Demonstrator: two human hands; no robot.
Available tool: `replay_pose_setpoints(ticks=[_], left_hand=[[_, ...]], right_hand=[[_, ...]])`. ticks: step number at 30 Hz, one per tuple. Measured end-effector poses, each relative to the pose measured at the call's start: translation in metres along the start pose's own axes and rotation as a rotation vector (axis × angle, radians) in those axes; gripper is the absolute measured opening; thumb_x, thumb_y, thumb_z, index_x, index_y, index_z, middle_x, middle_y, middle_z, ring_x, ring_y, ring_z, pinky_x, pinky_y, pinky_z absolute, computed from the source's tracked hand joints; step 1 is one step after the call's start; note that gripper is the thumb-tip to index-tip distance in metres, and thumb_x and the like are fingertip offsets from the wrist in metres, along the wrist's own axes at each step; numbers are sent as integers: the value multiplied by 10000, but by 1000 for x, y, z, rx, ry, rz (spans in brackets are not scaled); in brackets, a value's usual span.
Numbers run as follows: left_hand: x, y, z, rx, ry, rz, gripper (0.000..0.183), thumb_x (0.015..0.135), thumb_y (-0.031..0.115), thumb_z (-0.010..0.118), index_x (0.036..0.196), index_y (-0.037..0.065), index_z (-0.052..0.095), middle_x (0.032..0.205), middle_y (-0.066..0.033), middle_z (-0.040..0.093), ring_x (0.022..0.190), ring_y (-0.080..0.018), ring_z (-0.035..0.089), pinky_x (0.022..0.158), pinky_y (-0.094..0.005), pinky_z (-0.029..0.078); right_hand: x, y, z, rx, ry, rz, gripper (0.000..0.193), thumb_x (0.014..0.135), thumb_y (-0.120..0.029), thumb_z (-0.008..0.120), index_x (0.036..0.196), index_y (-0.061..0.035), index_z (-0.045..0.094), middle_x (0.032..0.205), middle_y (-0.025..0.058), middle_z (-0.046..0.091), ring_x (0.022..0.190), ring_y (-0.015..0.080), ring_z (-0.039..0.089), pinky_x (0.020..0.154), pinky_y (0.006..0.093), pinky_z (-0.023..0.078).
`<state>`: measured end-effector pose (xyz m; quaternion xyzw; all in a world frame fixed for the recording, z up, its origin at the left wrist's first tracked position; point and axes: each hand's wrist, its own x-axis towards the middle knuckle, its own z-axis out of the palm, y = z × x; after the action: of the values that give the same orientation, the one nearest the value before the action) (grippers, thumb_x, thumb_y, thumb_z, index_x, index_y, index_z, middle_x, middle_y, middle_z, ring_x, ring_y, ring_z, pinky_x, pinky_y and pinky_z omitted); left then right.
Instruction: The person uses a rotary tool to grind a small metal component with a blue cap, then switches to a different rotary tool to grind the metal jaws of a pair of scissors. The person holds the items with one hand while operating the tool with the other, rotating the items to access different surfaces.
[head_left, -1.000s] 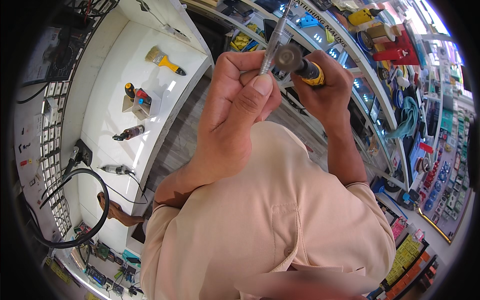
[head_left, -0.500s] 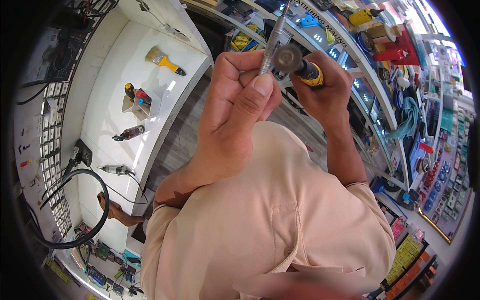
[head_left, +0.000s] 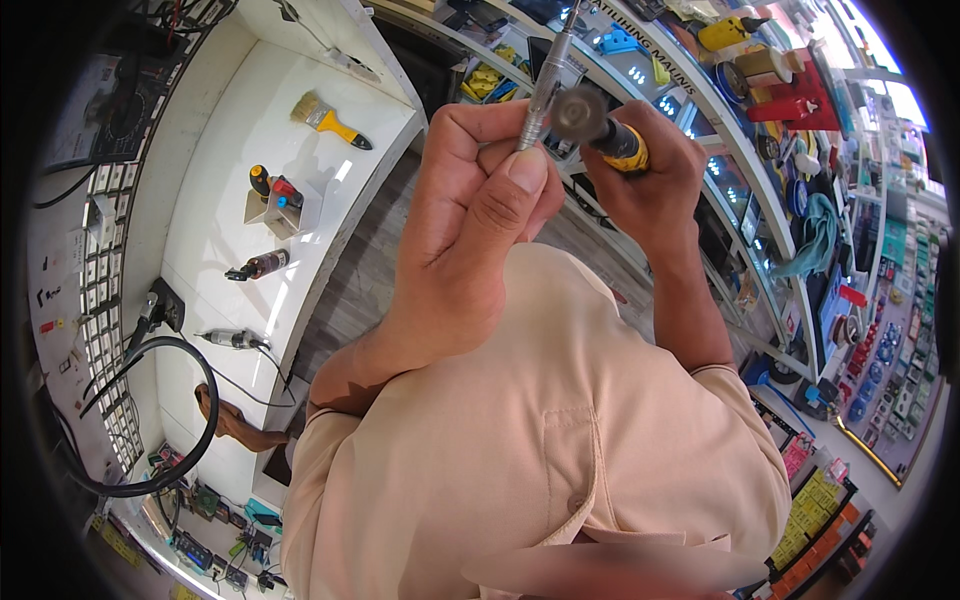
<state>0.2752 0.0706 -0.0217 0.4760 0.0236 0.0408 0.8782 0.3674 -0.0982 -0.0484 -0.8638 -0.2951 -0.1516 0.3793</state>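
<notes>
My left hand (head_left: 475,215) is closed around the lower end of a slim silver screwdriver (head_left: 541,92), pinching it between thumb and fingers with the thin shaft pointing up and away. My right hand (head_left: 655,170) grips a yellow and black rotary tool (head_left: 625,147), partly hidden by the fingers. A round grey disc (head_left: 578,113) at its tip looks blurred. In this view the disc sits close beside the screwdriver's knurled part; whether they touch I cannot tell.
A white workbench (head_left: 215,150) on the left bears a paintbrush (head_left: 330,121), a small tool holder (head_left: 283,212), a dark bottle (head_left: 268,263), a corded silver tool (head_left: 232,339) and a brown shape (head_left: 238,422) I cannot make out. Glass display shelves (head_left: 740,225) stand to the right.
Both hands and their tools stay almost in place. The brown shape by the bench edge has shifted very slightly.
</notes>
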Motion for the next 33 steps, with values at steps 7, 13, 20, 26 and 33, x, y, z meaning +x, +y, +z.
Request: replay_pose_setpoints(ticks=[7,13,20,26,33], left_hand=[[-1,0,2,1,8,-1,375,1055,179,512,1373,-12,456,826,-7,514,742,-68,377,687,-216,313],[0,0,3,21,4,2,375,1055,179,508,1372,-15,456,828,-8,514,742,-68,378,686,-217,312],[1,-1,4,21,4,11,363,1054,182,514,1362,-5,463,834,-10,516,740,-65,379,681,-216,311],[2,-1,4,28,2,7,357,1056,187,515,1354,-5,467,845,-14,518,737,-58,380,670,-205,305],[5,0,3,23,-20,11,354,1055,184,516,1351,-6,469,853,-16,518,734,-59,377,671,-204,309]], right_hand=[[-1,1,-1,-4,-10,-1,171,769,-86,794,829,-56,638,695,111,612,610,301,620,587,363,498],[-1,1,-2,5,-7,-6,165,768,-78,790,832,-55,640,699,110,621,616,299,631,589,364,501],[1,3,-3,0,-2,-3,165,769,-79,791,840,-48,645,708,116,631,618,295,637,588,365,500],[1,4,-3,6,2,2,167,764,-77,789,847,-47,648,709,117,631,617,297,635,591,364,500],[3,6,-1,7,7,-8,181,740,-71,793,851,-48,652,714,119,631,617,298,634,595,367,500]])
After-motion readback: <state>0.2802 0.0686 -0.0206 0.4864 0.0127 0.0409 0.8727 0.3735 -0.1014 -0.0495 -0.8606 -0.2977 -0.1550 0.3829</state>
